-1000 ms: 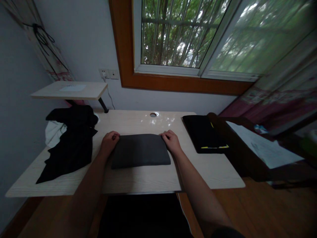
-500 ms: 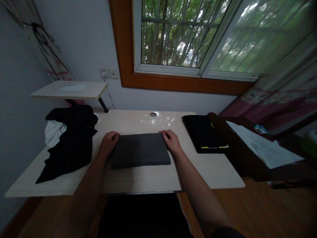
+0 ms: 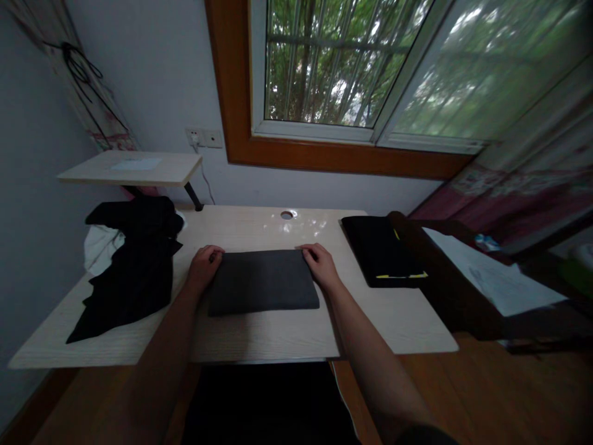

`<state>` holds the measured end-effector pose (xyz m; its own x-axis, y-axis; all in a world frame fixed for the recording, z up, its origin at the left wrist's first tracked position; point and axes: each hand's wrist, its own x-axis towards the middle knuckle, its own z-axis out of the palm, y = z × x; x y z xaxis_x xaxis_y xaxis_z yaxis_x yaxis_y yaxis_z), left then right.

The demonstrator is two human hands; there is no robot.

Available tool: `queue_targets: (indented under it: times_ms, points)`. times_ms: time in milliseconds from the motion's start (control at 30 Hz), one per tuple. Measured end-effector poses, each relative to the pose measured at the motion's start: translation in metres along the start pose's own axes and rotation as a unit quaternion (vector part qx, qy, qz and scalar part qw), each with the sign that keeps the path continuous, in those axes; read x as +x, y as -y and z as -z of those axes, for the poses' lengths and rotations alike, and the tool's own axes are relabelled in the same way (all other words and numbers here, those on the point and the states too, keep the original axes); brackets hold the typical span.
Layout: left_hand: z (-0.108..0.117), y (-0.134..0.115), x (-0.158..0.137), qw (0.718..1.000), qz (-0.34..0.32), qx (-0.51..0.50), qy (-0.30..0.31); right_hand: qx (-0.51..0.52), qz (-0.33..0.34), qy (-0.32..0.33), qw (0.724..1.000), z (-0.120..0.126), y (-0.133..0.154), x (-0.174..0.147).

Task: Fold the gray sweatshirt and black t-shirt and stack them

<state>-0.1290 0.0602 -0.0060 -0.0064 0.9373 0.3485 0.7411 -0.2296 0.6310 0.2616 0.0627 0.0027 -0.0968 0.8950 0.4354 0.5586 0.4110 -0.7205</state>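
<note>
A flat dark grey rectangle [image 3: 264, 283], which looks like a neatly folded cloth, lies on the pale wooden desk [image 3: 269, 340] in front of me. At its far left corner my left hand [image 3: 206, 264] is closed, thumb and fingers pinching the edge. My right hand [image 3: 319, 262] pinches the far right corner in the same way, its fingers curled. Both forearms rest along the sides of the cloth. The fingertips are small in the view and partly hidden.
Crumpled black cloth [image 3: 134, 272] and a white cloth [image 3: 102, 247] lie at the desk's left, below a raised shelf [image 3: 88, 170]. A flat black stack with yellow edging [image 3: 377, 250] lies on the right. Beyond it, papers [image 3: 486, 272] cover a dark side table.
</note>
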Motion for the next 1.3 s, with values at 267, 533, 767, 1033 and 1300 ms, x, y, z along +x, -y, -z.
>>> queue_targets:
  times_ms: [267, 533, 767, 1033, 1300]
  points:
    - [0.000, -0.003, -0.001, 0.999, -0.013, -0.021, -0.031, 0.008, -0.001, -0.005, 1.000, 0.000, 0.001, 0.000]
    - [0.017, -0.024, -0.005, 0.992, -0.063, -0.075, -0.076, 0.026, -0.007, -0.013, 1.000, 0.000, -0.001, 0.001]
    - [0.018, -0.087, -0.012, 0.987, -0.155, 0.025, 0.042, 0.037, -0.009, -0.015, 0.999, 0.000, -0.001, 0.001]
    - [-0.016, -0.110, -0.041, 0.948, -0.122, 0.220, 0.193, 0.009, -0.034, -0.056, 0.998, -0.002, 0.001, -0.001]
    - [-0.020, -0.109, -0.044, 0.945, -0.118, 0.246, 0.181, -0.040, 0.043, -0.024, 0.998, -0.012, 0.071, -0.011]
